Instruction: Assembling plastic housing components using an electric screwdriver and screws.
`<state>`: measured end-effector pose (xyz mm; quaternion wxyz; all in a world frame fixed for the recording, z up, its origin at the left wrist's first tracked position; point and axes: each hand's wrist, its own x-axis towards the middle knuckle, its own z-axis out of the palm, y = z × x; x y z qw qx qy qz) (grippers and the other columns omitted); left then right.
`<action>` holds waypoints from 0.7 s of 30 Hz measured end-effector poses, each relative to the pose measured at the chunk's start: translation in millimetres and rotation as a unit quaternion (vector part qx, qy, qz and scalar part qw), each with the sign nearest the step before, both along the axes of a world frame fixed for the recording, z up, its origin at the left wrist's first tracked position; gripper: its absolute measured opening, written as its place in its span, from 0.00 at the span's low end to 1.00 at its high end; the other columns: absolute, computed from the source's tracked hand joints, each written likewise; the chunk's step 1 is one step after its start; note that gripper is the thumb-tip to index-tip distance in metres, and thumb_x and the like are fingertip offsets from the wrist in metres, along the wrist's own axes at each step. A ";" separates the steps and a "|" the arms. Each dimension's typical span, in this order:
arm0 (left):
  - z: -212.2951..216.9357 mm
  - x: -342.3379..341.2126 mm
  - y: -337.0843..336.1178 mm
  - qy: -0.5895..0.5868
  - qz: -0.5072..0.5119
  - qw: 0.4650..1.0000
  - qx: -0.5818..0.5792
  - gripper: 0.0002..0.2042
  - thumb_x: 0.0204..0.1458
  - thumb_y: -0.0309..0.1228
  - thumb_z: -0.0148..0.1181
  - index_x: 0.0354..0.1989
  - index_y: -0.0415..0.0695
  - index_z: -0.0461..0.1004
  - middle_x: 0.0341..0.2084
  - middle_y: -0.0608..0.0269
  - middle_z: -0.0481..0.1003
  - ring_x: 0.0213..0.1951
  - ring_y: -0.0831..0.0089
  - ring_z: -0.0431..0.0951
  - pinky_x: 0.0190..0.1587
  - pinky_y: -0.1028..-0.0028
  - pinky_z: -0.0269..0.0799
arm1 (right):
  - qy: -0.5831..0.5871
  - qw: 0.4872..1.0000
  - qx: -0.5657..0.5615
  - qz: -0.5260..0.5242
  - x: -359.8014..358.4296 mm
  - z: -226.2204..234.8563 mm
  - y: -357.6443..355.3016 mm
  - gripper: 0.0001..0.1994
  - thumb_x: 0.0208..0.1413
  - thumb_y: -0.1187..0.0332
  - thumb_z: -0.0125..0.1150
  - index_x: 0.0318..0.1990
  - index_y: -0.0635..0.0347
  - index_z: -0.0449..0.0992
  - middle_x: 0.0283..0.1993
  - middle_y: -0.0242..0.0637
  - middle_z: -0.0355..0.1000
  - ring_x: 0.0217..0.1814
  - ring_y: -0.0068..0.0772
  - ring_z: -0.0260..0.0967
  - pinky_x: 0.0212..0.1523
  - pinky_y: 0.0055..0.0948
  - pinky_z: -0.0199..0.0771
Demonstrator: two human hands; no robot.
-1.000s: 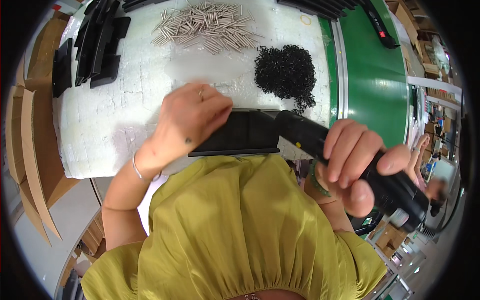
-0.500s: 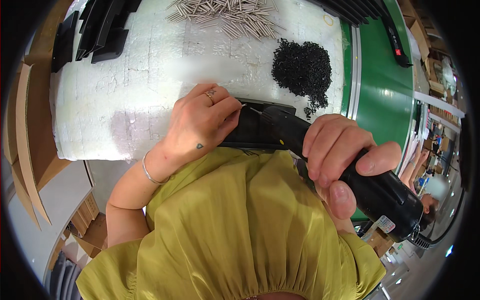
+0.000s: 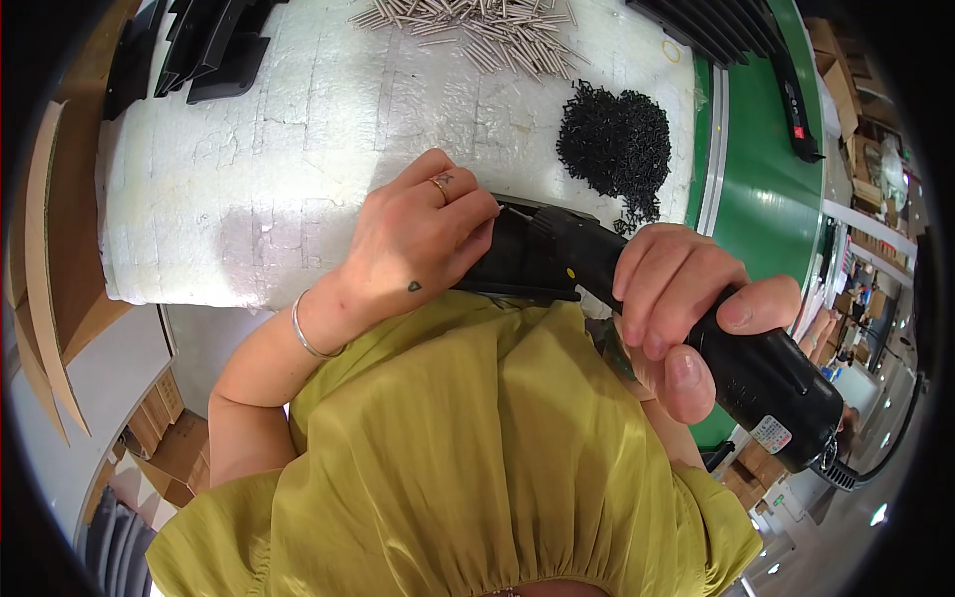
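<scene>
gripped in a full fist, the right hand (image 3: 686,308) wraps the barrel of a black power driver (image 3: 647,318); left hand (image 3: 423,239) closes over a black part (image 3: 517,284) at the tool's nose, at the near edge of the white foam pad (image 3: 298,149) (bit tip hidden under the fingers). driver's long axis runs lower right to upper left, nose pointing left. judged best practice: keep the tool square to the part and brace firmly. black screws (image 3: 612,144) lie far right, metal pins (image 3: 477,25) beyond.
</scene>
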<state>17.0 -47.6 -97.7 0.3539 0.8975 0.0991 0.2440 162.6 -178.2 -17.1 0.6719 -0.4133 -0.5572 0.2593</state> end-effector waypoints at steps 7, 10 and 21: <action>-3.0 0.2 -2.8 -0.009 0.010 1.000 -0.003 0.06 0.35 0.23 0.62 0.23 0.44 0.72 0.21 0.67 0.69 0.30 0.67 0.70 0.28 0.71 0.70 | 0.035 0.998 0.028 0.050 1.4 -1.8 6.3 0.19 0.41 0.81 0.59 0.40 0.59 0.60 0.22 0.35 0.65 0.18 0.30 0.63 0.21 0.32 0.66; -6.1 -1.0 -7.5 -0.018 0.006 1.000 -0.019 0.05 0.35 0.23 0.62 0.22 0.44 0.72 0.19 0.67 0.69 0.30 0.67 0.70 0.28 0.71 0.70 | -0.023 0.999 -0.007 0.032 0.7 2.6 12.9 0.14 0.46 0.71 0.57 0.38 0.51 0.58 0.20 0.27 0.64 0.15 0.22 0.61 0.19 0.25 0.62; -8.4 -3.5 -14.1 -0.001 0.005 1.000 -0.015 0.03 0.38 0.26 0.61 0.20 0.45 0.72 0.18 0.67 0.69 0.29 0.68 0.70 0.28 0.71 0.69 | -0.084 0.989 -0.055 0.111 2.5 9.4 29.3 0.14 0.47 0.73 0.58 0.36 0.54 0.57 0.20 0.29 0.63 0.15 0.24 0.60 0.18 0.26 0.63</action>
